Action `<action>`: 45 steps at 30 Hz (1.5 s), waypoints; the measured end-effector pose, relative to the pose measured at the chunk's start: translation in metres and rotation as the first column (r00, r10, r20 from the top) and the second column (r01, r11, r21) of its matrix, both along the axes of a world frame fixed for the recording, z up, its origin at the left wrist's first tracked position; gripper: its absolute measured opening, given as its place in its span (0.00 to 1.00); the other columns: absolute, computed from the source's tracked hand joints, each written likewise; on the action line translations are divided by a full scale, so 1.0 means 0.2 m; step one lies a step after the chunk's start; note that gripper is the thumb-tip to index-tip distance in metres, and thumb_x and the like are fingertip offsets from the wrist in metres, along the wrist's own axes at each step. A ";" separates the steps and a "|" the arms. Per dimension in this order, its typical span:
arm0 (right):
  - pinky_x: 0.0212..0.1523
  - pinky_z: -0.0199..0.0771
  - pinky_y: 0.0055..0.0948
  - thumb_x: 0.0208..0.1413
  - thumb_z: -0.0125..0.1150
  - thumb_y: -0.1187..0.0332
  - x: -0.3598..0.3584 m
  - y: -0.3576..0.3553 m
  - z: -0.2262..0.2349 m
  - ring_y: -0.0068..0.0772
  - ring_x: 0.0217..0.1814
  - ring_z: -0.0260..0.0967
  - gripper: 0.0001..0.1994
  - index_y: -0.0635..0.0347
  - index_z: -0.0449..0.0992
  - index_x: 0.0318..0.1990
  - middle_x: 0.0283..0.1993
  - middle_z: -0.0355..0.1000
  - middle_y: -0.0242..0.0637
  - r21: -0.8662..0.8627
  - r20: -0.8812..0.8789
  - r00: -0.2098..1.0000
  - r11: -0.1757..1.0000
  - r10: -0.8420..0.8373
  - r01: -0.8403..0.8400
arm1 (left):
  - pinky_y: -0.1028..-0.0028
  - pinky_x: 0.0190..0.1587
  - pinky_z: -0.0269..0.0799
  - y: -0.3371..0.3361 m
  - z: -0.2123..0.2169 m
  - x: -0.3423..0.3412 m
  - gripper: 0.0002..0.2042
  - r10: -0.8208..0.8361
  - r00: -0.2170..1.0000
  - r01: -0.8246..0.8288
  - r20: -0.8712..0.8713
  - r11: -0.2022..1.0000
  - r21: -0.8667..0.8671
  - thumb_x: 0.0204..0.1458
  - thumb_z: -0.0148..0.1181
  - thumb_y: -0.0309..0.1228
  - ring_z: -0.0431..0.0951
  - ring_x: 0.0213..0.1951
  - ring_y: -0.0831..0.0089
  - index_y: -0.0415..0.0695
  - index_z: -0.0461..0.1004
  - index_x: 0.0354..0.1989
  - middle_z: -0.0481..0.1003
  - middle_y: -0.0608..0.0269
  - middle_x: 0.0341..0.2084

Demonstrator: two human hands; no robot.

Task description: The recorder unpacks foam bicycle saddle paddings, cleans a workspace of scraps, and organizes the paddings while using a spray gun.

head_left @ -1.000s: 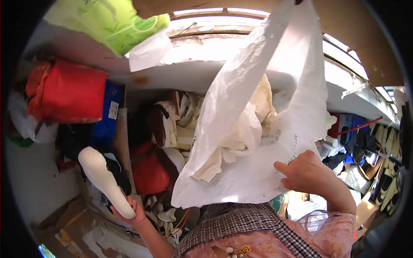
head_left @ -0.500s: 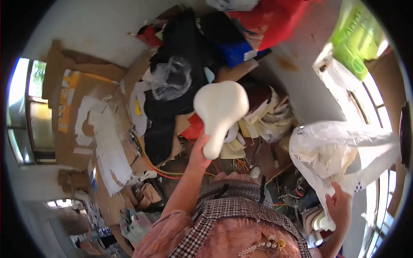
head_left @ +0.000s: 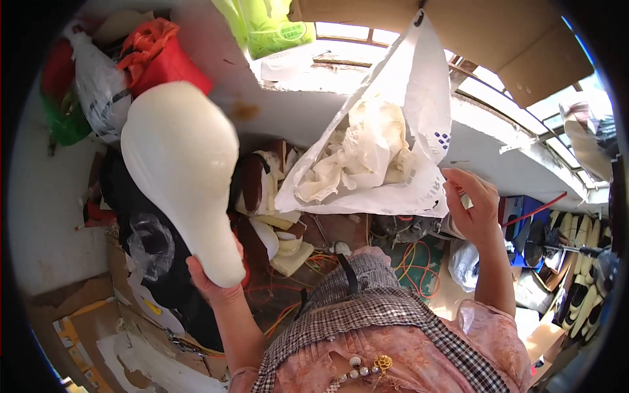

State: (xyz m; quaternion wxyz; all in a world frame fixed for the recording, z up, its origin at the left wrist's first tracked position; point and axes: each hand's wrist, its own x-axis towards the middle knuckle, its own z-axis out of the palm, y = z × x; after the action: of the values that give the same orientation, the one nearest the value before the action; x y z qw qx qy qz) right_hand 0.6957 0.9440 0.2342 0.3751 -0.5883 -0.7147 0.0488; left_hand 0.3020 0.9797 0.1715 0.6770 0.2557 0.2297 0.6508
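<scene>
Head view: largest by appearance, a cream bicycle seat (head_left: 180, 157), raised at left, broad rounded end up, narrow nose down and leaning right. Likely light for its bulk, firm with a little give, like moulded foam; smooth, so perhaps slippery, and probably easy to dent or mark. Best held by the narrow nose, with a palm under the broad end for balance. Around that nose, the left hand (head_left: 221, 293), fingers and thumb wrapped firmly.

Next in size, near centre, a white plastic bag (head_left: 426, 131), hanging from its peak before a bright window (head_left: 485, 78), mouth wide; inside, a heap of crumpled cream sheets (head_left: 373, 141), material unclear. At its lower right edge, the right hand (head_left: 477, 206), fingers bent, thumb near forefinger; whether pinching the bag, cannot tell.

Behind the seat's broad end, a red bag (head_left: 173, 65); left of it, a pale plastic bag (head_left: 98, 88); contents of both hidden. Higher up, a green bag (head_left: 272, 26), cut off at the top. Smallest, a crumpled clear bag (head_left: 149, 245) on black cloth (head_left: 196, 314).
</scene>
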 end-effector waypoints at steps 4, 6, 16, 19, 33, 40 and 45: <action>0.24 0.69 0.27 0.45 0.55 0.80 0.06 -0.13 -0.05 0.35 0.23 0.70 0.09 0.66 0.73 0.36 0.25 0.71 0.42 -0.069 -0.037 0.995 0.993 -0.097 0.094 | 0.69 0.52 0.66 0.08 0.12 0.33 0.40 -0.280 0.928 0.298 -0.245 0.954 0.039 0.42 0.64 0.40 0.67 0.53 0.64 0.40 0.49 0.62 0.64 0.53 0.52; 0.27 0.69 0.23 0.47 0.55 0.80 0.10 -0.21 -0.06 0.30 0.26 0.71 0.08 0.67 0.73 0.37 0.28 0.73 0.41 -0.128 -0.049 0.988 0.982 -0.144 0.137 | 0.69 0.52 0.65 0.10 0.19 0.56 0.40 -0.380 0.873 0.397 -0.306 0.918 -0.008 0.43 0.63 0.32 0.67 0.53 0.66 0.39 0.46 0.64 0.64 0.54 0.52; 0.25 0.69 0.31 0.45 0.57 0.77 0.16 -0.45 -0.18 0.41 0.25 0.71 0.09 0.63 0.72 0.36 0.28 0.72 0.42 -0.278 -0.017 0.978 0.940 -0.210 0.197 | 0.71 0.51 0.64 0.19 -0.05 0.94 0.34 -0.434 0.608 0.373 -0.665 0.895 -0.243 0.50 0.57 0.28 0.67 0.51 0.68 0.45 0.47 0.63 0.64 0.53 0.50; 0.25 0.69 0.32 0.45 0.57 0.76 0.17 -0.46 -0.21 0.41 0.25 0.70 0.09 0.63 0.72 0.36 0.28 0.72 0.42 -0.289 -0.024 0.981 0.941 -0.193 0.178 | 0.71 0.49 0.65 0.18 -0.04 0.94 0.33 -0.441 0.601 0.385 -0.666 0.891 -0.241 0.50 0.58 0.30 0.69 0.47 0.69 0.44 0.47 0.62 0.68 0.53 0.46; 0.28 0.71 0.26 0.47 0.56 0.77 0.09 -0.32 -0.31 0.34 0.25 0.70 0.09 0.65 0.72 0.38 0.26 0.70 0.41 -0.249 -0.131 0.987 0.967 -0.088 0.053 | 0.69 0.45 0.72 -0.11 -0.13 0.97 0.27 -0.614 0.724 0.421 -0.316 0.755 -0.503 0.51 0.59 0.35 0.72 0.45 0.71 0.39 0.55 0.56 0.68 0.60 0.46; 0.27 0.70 0.27 0.46 0.57 0.75 0.08 -0.34 -0.32 0.35 0.24 0.70 0.08 0.62 0.73 0.36 0.24 0.70 0.41 -0.234 -0.219 0.965 0.968 -0.141 0.088 | 0.72 0.49 0.68 -0.10 -0.12 0.98 0.25 -0.554 0.768 0.385 -0.321 0.800 -0.460 0.52 0.58 0.34 0.70 0.47 0.72 0.38 0.57 0.55 0.68 0.60 0.45; 0.28 0.71 0.26 0.47 0.57 0.75 0.09 -0.33 -0.33 0.35 0.24 0.70 0.08 0.64 0.73 0.37 0.24 0.71 0.42 -0.285 -0.242 0.955 0.954 -0.171 0.099 | 0.77 0.49 0.66 -0.21 -0.05 1.01 0.22 -0.455 0.869 0.399 -0.195 0.877 -0.269 0.52 0.57 0.30 0.69 0.46 0.76 0.39 0.57 0.54 0.68 0.63 0.45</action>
State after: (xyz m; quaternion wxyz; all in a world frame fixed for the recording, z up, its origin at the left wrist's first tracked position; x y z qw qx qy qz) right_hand 0.7135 0.8776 0.1689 0.3860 -0.6698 -0.6027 0.1976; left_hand 0.5030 0.9382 0.1620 0.7939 0.3046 0.3217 0.4166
